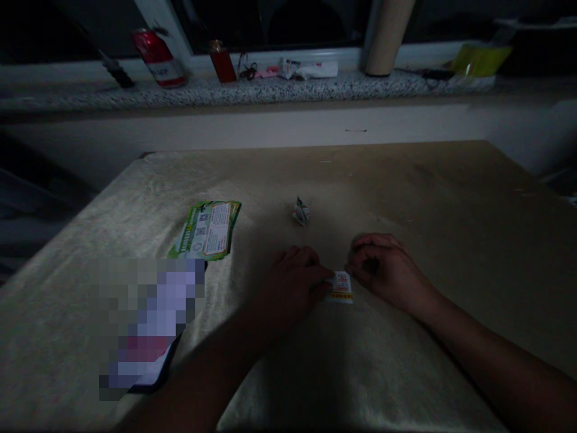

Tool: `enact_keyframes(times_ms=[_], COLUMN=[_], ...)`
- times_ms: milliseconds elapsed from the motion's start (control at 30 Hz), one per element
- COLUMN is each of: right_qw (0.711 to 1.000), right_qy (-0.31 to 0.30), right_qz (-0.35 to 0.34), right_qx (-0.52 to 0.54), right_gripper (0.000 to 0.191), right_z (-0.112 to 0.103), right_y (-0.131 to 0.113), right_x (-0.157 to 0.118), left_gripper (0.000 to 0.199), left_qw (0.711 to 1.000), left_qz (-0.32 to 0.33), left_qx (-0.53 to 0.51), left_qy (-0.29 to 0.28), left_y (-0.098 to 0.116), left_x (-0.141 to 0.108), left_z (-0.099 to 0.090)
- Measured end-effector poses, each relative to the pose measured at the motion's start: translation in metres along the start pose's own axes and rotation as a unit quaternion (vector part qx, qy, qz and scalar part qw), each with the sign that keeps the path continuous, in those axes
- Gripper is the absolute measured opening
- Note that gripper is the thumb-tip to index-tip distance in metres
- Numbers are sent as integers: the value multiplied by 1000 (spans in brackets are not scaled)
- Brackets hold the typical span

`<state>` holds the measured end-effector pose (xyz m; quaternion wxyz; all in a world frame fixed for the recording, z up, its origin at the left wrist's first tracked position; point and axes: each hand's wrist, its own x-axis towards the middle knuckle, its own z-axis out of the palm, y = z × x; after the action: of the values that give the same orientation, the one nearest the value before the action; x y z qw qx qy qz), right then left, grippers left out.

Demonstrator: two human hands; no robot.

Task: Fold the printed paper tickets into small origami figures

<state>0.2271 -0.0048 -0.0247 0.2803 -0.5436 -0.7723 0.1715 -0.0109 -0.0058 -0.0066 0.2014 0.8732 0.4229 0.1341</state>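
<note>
A small printed paper piece [342, 284], white with red print and a yellow band, lies flat on the table between my hands. My left hand [295, 279] is closed over its left side, thumb and fingertips pressing on it. Just right of the paper is my right hand [390, 270], its fingers curled and thumb brought to the index finger. Those fingertips are close to the paper's upper right corner; whether they pinch anything is too dark to tell. Beyond my left hand stands a small folded paper shape [300, 211], patterned green and white.
On the left lie a stack of green printed cards [210, 231] and a phone [157, 331] with a blurred screen. Behind the table [406, 180], the windowsill [270, 90] carries a red can [157, 59], a red bottle [222, 63], a cardboard tube [388, 39] and a yellow item [480, 60].
</note>
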Motion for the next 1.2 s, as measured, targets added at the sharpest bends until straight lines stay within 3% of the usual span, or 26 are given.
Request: enact_keyframes(times_ms=[167,500,1200], right_qw=[999,999,1000], right_qy=[12,3,-1], right_qz=[-2,-33,-21], right_qx=[52,-18,-9], right_gripper=[6,9,6], right_z=[0,5,10], right_y=[-1,-13,-15], right_x=[0,-7,-9], left_gripper=[19,22,42], left_qw=[1000,1000,998], left_qz=[-3,0,22], left_qx=[-6,6,-1], left_qy=[-9,-26,-62], left_y=[-1,0,0], left_x=[1,1,1], left_z=[0,-4,-14])
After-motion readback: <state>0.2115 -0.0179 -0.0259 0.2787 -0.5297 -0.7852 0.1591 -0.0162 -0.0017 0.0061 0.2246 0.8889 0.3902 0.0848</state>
